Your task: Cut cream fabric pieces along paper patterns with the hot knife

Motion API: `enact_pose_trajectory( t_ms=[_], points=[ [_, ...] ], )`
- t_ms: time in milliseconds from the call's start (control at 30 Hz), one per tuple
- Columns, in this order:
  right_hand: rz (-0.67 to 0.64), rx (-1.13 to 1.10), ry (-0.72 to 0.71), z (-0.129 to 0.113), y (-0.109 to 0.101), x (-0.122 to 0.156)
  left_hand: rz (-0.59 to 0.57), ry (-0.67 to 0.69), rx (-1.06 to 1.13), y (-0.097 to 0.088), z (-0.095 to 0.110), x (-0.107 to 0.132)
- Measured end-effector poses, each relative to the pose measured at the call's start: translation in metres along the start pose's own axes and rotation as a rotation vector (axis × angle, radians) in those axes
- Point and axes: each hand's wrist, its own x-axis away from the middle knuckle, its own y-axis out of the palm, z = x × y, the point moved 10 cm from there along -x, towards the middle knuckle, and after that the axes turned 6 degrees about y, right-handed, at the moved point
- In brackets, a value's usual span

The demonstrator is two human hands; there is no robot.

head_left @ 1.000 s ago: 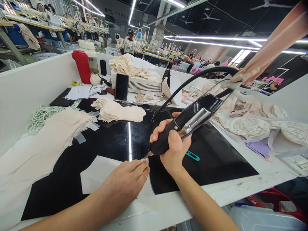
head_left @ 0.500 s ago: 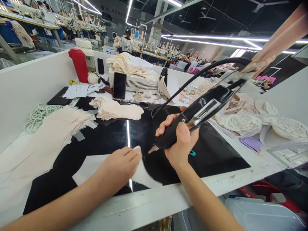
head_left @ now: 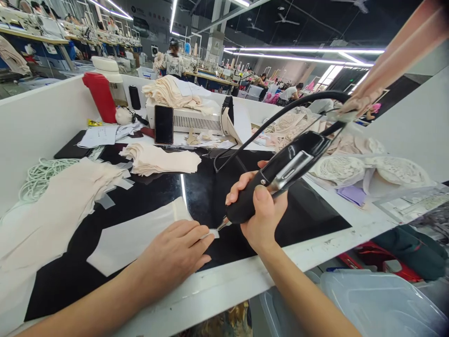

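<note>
My right hand (head_left: pixel 257 213) is wrapped round a black corded hand tool (head_left: pixel 280 173) with a metal clip, held at a slant. Its pointed tip touches the corner of a pale fabric piece (head_left: pixel 133 236) lying on the black glossy work surface (head_left: pixel 206 196). My left hand (head_left: pixel 173 252) lies flat on that fabric with fingers stretched out, fingertips close to the tool tip. The tool's black cable (head_left: pixel 280 117) arcs up and back over the table.
A stack of beige fabric pieces (head_left: pixel 159 159) lies behind, a larger pale pile (head_left: pixel 52 206) at left with white cord (head_left: pixel 38 171). A phone (head_left: pixel 163 124) leans on a white machine (head_left: pixel 196 122). Red flask (head_left: pixel 100 96), lace pieces (head_left: pixel 351 166) at right, plastic bins (head_left: pixel 368 299) below.
The fabric piece was turned and shifted on the surface under my left hand. The tool lifted briefly, and its tip now rests on the fabric corner. The view shifted right.
</note>
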Motion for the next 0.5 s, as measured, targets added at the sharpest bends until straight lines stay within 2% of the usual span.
enact_pose_trajectory(
  t_ms=[133,500],
  points=[
    [-0.002,0.009,-0.009,0.0011,-0.0016,-0.0001,-0.060,-0.037,-0.004,0.0079,-0.0033,-0.0006],
    [-0.011,0.014,-0.008,0.0024,-0.0042,0.0018,-0.048,-0.033,-0.004,0.0069,-0.0028,0.0030]
  ],
)
